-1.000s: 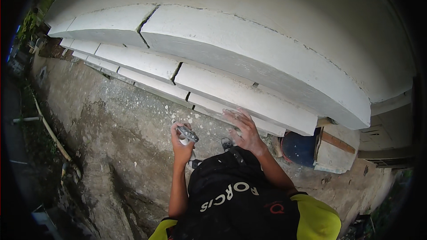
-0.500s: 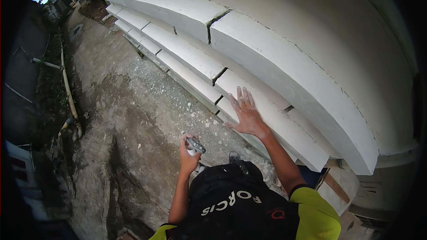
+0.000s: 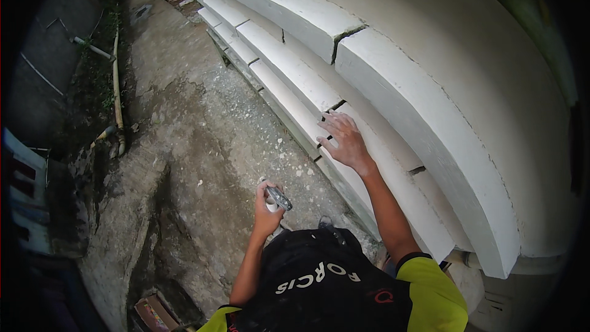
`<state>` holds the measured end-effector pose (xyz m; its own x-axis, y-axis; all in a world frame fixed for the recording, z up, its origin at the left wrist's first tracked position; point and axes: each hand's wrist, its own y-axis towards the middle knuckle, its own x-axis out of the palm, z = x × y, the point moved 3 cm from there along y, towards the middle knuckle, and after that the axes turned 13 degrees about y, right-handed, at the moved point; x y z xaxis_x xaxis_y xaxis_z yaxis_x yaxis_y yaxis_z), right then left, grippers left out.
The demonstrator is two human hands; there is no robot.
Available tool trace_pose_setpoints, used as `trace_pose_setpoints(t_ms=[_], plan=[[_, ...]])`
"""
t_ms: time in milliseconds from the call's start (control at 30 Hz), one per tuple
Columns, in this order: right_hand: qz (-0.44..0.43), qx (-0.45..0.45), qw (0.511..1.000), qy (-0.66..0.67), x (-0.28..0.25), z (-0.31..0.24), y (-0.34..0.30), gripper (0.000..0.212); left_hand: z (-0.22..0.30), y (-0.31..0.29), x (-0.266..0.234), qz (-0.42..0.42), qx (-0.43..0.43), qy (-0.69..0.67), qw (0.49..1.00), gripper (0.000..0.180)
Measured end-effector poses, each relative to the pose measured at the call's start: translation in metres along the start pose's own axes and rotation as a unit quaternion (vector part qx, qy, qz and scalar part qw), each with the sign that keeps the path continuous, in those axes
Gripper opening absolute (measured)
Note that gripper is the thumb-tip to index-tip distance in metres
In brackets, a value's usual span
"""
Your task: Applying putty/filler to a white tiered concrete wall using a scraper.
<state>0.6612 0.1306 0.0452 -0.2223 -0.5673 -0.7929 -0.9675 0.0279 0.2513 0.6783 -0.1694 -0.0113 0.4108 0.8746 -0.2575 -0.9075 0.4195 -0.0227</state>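
Observation:
In my left hand (image 3: 268, 212) is a dark grey, rounded tool (image 3: 278, 198) spattered with white. Part of something white shows below it in the same grip; the rest is hidden by my fingers. My right hand (image 3: 345, 141) reaches out over a middle white ledge (image 3: 393, 178), palm down, holding nothing. Its fingers are apart and a little bent, by a dark joint gap between two ledge sections, and white powder coats the skin. The fingertips seem to touch the ledge's upper edge, though I cannot tell how firmly.
More stepped white ledges with dark gaps run along the curved wall (image 3: 467, 24), the top ledge (image 3: 424, 104) jutting furthest. White spatter dots the rough concrete ground (image 3: 203, 129). Pipes (image 3: 117, 86) lie at the far left, and a box (image 3: 156, 313) stands near the lower edge.
The view has turned, so the ledges sit further right. My right hand has shifted to the joint gap, its fingers more bent. My left hand still grips the tool.

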Motion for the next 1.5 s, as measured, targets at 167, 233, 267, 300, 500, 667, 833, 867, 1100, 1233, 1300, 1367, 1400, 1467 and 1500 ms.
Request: trace_pose_setpoints(t_ms=[167, 233, 267, 300, 500, 667, 833, 867, 1100, 1233, 1300, 1367, 1400, 1467, 1500], plan=[[-0.107, -0.025, 0.992, 0.057, 0.022, -0.008, 0.009, 0.066, 0.009, -0.002, -0.004, 0.021, 0.04, 0.01, 0.999, 0.064], [-0.07, -0.007, 0.992, 0.105, 0.008, -0.007, 0.023, 0.07, 0.008, -0.004, -0.002, 0.028, 0.031, 0.009, 0.999, 0.064], [-0.035, 0.016, 0.988, 0.152, -0.001, -0.006, 0.033, 0.073, 0.007, -0.004, -0.001, 0.031, 0.02, 0.005, 0.999, 0.064], [0.045, 0.038, 0.996, 0.067, -0.003, 0.005, 0.046, 0.074, 0.008, -0.003, -0.003, 0.031, 0.02, 0.018, 0.999, 0.064], [-0.247, 0.051, 0.94, 0.229, 0.04, -0.026, 0.044, 0.059, 0.009, -0.01, 0.002, 0.052, 0.036, 0.028, 0.998, 0.064], [0.222, 0.028, 0.949, -0.224, -0.005, -0.018, 0.037, 0.046, 0.005, -0.016, -0.001, 0.081, 0.029, 0.003, 0.996, 0.064], [-0.107, -0.048, 0.984, 0.134, 0.007, -0.022, 0.023, 0.042, 0.01, -0.029, -0.007, 0.119, 0.002, 0.003, 0.993, 0.063], [-0.29, 0.114, 0.827, 0.467, 0.017, -0.029, 0.025, 0.039, 0.008, -0.033, -0.01, 0.125, 0.003, 0.003, 0.992, 0.063], [0.088, 0.067, 0.992, -0.065, 0.044, 0.028, 0.161, 0.067, 0.023, -0.04, -0.018, 0.15, -0.002, -0.006, 0.989, 0.059], [-0.198, -0.052, 0.953, 0.225, 0.092, -0.023, 0.188, 0.063, 0.019, -0.048, -0.029, 0.165, -0.024, 0.009, 0.986, 0.059], [-0.354, -0.013, 0.845, 0.401, 0.09, -0.068, 0.178, 0.058, 0.012, -0.052, -0.042, 0.182, -0.038, -0.01, 0.983, 0.06], [-0.147, -0.062, 0.969, 0.19, 0.07, -0.034, 0.2, 0.061, 0.016, -0.046, -0.048, 0.167, -0.009, 0.005, 0.986, 0.06], [-0.007, -0.022, 0.998, 0.054, 0.064, 0.002, 0.206, 0.063, 0.019, -0.041, -0.05, 0.156, -0.006, 0.006, 0.988, 0.06], [0.146, 0.063, 0.976, -0.151, 0.057, 0.041, 0.2, 0.064, 0.02, -0.03, -0.058, 0.139, -0.02, -0.016, 0.99, 0.059], [0.087, 0.037, 0.984, -0.152, 0.065, 0.036, 0.191, 0.066, 0.016, -0.028, -0.063, 0.136, -0.021, -0.014, 0.99, 0.059]])
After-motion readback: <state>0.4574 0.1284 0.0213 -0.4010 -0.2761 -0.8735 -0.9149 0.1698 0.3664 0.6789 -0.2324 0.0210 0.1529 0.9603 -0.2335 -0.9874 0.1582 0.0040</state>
